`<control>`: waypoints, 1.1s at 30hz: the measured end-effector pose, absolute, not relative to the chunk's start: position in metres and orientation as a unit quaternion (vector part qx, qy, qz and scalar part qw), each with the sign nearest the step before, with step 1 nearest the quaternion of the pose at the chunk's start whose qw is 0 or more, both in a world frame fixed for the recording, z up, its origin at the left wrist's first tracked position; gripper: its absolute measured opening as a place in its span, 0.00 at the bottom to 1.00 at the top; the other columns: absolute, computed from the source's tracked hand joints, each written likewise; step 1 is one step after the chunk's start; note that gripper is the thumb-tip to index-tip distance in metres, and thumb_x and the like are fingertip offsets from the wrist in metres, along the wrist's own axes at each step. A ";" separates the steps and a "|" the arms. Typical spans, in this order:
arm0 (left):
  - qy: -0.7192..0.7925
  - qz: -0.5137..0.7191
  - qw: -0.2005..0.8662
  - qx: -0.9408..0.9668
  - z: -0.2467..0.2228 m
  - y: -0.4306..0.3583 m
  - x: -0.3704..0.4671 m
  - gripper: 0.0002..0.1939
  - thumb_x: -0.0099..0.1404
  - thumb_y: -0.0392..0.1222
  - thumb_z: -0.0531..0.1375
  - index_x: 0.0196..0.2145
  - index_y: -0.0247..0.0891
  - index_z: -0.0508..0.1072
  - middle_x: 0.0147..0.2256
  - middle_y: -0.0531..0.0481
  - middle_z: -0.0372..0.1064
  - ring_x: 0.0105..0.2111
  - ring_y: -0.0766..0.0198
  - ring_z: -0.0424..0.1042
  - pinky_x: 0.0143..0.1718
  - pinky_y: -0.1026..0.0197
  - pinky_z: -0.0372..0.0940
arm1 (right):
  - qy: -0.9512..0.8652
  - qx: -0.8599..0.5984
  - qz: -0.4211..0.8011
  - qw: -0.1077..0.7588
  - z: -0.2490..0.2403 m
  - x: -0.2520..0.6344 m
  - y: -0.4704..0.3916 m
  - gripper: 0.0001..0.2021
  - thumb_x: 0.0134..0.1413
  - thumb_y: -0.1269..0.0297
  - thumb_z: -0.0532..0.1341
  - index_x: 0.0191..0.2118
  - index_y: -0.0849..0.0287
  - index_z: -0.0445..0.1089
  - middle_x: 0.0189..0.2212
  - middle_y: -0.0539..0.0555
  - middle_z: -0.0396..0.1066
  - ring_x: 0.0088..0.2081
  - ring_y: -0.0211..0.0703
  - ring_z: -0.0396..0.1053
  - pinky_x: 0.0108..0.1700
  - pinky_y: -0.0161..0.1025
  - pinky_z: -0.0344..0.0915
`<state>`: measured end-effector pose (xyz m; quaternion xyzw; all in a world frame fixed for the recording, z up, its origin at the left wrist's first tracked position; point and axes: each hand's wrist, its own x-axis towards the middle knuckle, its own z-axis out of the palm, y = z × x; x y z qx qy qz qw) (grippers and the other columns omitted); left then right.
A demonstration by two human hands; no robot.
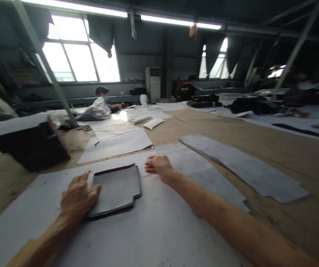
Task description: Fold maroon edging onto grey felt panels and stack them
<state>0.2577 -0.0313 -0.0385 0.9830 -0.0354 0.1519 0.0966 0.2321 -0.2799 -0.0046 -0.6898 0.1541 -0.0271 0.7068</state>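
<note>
A small stack of grey pieces with dark edges (115, 189) lies on white paper (148, 226) in front of me. My left hand (78, 194) rests at the stack's left side, its fingers spread and its thumb touching the left edge. To the right of the stack, apart from it, my right hand (159, 167) is over the paper with its fingers curled together. Whatever those fingers may hold is too small or hidden to make out. Long grey cut pieces (243, 167) lie on the brown table to the right.
A tall dark stack (31, 141) stands at the left on the brown table (287, 148). Beyond my hands are a white sheet (117, 146), a plastic bag (96, 109) and dark cloth piles (254, 105). Two people sit farther back.
</note>
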 end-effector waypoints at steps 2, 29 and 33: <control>-0.066 0.175 0.069 0.980 -0.030 -0.039 0.246 0.26 0.63 0.46 0.45 0.56 0.30 0.56 0.53 0.35 0.57 0.51 0.47 0.59 0.50 0.45 0.57 | 0.139 -0.731 -0.031 0.667 -0.005 0.201 -0.301 0.04 0.47 0.75 0.57 0.31 0.63 0.66 0.24 0.50 0.65 0.25 0.36 0.64 0.27 0.34 0.63; -0.481 0.094 0.261 0.832 -0.042 -0.182 0.137 0.13 0.65 0.40 0.51 0.47 0.36 0.64 0.44 0.44 0.67 0.42 0.58 0.66 0.44 0.53 0.63 | 0.018 -0.954 -0.044 0.298 -0.032 0.100 -0.411 0.05 0.48 0.69 0.56 0.26 0.56 0.69 0.28 0.47 0.68 0.28 0.35 0.63 0.31 0.33 0.57; -0.477 0.074 0.282 0.829 -0.045 -0.194 0.140 0.11 0.65 0.38 0.51 0.45 0.38 0.65 0.43 0.45 0.67 0.42 0.58 0.65 0.45 0.53 0.61 | 0.023 -0.961 -0.052 0.270 -0.032 0.100 -0.408 0.02 0.44 0.70 0.57 0.26 0.58 0.67 0.27 0.48 0.67 0.28 0.36 0.62 0.32 0.34 0.55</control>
